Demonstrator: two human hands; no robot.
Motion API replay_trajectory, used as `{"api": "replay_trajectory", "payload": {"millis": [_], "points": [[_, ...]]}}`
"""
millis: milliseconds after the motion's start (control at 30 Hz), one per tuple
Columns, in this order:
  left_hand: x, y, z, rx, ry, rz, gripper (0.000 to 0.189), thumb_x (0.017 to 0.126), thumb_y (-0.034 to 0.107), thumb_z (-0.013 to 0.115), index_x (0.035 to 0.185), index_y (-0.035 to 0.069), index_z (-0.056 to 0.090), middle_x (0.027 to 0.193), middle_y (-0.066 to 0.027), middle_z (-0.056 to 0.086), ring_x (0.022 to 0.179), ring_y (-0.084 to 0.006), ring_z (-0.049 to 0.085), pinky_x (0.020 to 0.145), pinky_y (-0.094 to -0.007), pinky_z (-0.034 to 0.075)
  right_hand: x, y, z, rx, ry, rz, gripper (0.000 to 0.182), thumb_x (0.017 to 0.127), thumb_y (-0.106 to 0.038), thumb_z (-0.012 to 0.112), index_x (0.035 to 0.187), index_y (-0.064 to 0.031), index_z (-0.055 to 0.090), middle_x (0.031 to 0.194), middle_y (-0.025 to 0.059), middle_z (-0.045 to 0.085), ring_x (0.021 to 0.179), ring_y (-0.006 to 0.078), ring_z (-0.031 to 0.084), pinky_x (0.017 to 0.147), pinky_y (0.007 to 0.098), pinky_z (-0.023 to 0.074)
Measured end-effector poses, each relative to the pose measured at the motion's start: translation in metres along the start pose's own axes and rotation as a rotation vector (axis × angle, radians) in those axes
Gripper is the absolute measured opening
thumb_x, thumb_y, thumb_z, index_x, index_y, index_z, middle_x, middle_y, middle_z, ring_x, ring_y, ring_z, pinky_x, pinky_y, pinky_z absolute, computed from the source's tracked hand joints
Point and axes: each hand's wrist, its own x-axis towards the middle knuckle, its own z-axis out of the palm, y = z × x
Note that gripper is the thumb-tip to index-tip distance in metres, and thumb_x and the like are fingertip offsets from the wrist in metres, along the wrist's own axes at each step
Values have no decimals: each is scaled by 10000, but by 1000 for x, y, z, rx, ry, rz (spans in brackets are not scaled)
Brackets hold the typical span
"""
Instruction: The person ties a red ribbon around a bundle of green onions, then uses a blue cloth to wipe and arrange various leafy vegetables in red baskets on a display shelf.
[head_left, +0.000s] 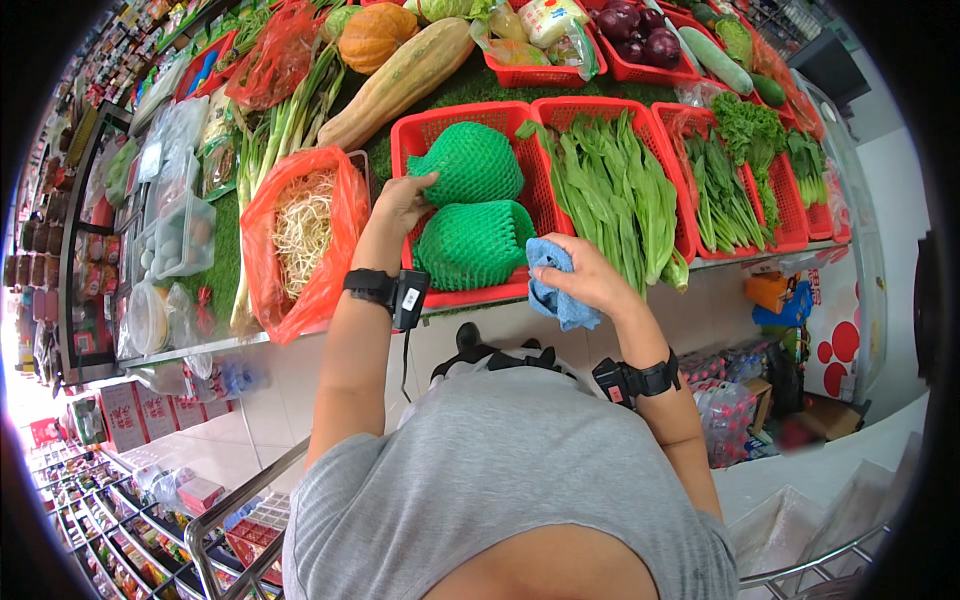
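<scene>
Two round items in green foam netting lie one behind the other in a red plastic basket (525, 172); what they are is hidden. My left hand (407, 201) touches the left side of the rear netted item (474, 165), thumb on the net, fingers partly hidden. The front netted item (474, 246) lies nearer to me. A crumpled blue cloth (556, 289) is gripped in my right hand (589, 276), just off the basket's front right corner. To the right, long leafy greens (619, 187) fill another red basket, their stems hanging over its front edge.
An orange-red plastic bag of bean sprouts (304, 225) stands left of my left forearm. A long squash (401, 82) and a pumpkin (377, 37) lie behind. Clear containers of eggs (174, 244) sit farther left. A metal rail (225, 517) runs at lower left.
</scene>
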Motion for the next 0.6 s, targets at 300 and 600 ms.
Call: {"api": "replay_trajectory", "payload": {"millis": [300,600], "points": [[-26,14,43,41,9,330,213,764,22,558,975,53,545,877,-43,597,773,-149,559,701,-316,449,13,12,2,70,135,101,330,719,-129,629,1002,9,531,796,77,577,725,143,534,686,285,442],[-10,-32,57,555,-183,582,406,818,82,523,1209,3,448,1029,-163,551,982,-252,533,839,-323,415,31,11,12,-227,207,-58,601,745,-119,608,1295,-58,376,1119,161,502,1009,220,494,873,306,379]]}}
